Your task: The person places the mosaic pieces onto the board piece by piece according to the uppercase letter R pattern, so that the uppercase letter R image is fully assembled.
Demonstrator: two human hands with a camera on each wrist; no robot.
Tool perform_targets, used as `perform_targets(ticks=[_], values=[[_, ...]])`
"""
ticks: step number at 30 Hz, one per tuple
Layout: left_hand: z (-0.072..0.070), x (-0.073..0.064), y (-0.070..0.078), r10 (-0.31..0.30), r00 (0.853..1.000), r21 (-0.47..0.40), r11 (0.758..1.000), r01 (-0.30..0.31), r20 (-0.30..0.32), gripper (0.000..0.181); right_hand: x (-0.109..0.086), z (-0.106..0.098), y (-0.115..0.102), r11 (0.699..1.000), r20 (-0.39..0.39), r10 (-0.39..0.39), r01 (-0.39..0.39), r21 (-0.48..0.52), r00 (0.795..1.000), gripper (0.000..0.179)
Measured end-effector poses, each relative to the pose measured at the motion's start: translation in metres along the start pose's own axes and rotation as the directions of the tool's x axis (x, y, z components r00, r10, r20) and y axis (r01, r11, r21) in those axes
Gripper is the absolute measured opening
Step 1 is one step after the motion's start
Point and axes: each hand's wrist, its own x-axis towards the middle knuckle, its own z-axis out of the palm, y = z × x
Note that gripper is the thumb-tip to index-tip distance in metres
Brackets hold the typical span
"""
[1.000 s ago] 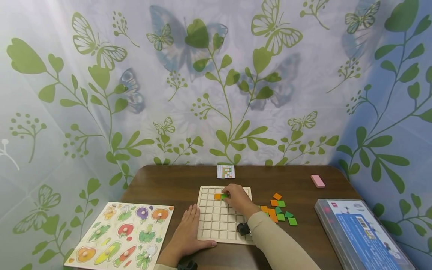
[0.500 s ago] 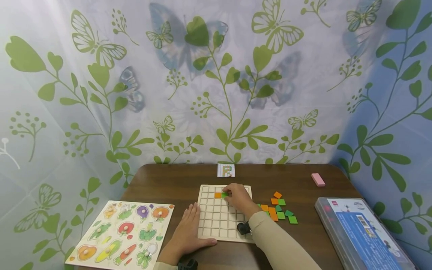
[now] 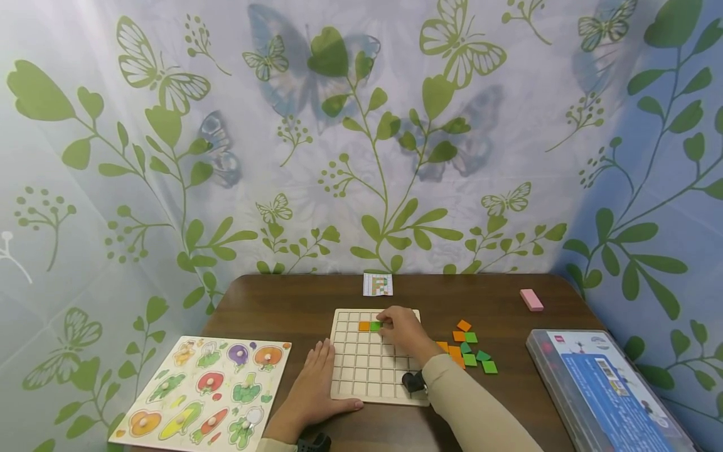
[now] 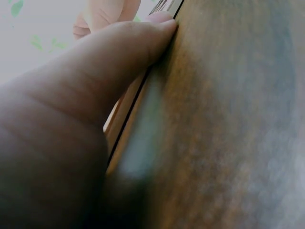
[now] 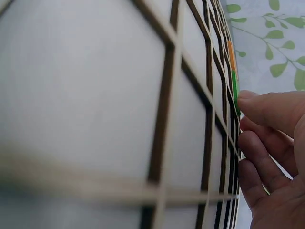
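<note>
A wooden grid board lies on the table, with an orange tile and a green tile side by side in its upper part. My right hand is over the board just right of the green tile, fingers loosely bent. In the right wrist view the thumb tip is right at the end of the green tile. My left hand rests against the board's left side with fingers straight. Its thumb lies along the near edge.
Loose orange and green tiles lie right of the board. A pattern card sits behind it, and a pink block is at the back right. A vegetable puzzle lies left; a plastic case stands right.
My right hand has drawn back slightly to the right from the green tile, which now shows fully in its cell. The left hand has stayed in place.
</note>
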Motion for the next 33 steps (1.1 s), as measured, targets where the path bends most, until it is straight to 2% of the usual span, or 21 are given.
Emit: perform_targets(ticks=[5,18,24,33], values=[[-0.001,0.000,0.000,0.005,1.000,0.005,1.000,-0.005,-0.001,0.136,-0.004,-0.006,0.005,0.999,-0.009,0.028,-0.027,0.025,1.000,0.029],[0.003,0.000,-0.001,0.002,1.000,0.008,1.000,-0.002,0.007,0.138,-0.014,-0.022,0.023,0.998,-0.042,0.057,-0.057,-0.004,0.997,0.026],[0.000,0.001,0.000,0.005,1.000,0.005,1.000,-0.005,0.006,0.138,-0.022,-0.034,0.030,0.996,-0.070,0.090,-0.088,0.033,0.993,0.026],[-0.001,0.001,0.000,0.011,1.000,0.022,1.000,-0.011,0.008,0.138,-0.032,-0.059,0.043,0.992,-0.105,0.102,-0.110,-0.067,0.989,0.027]])
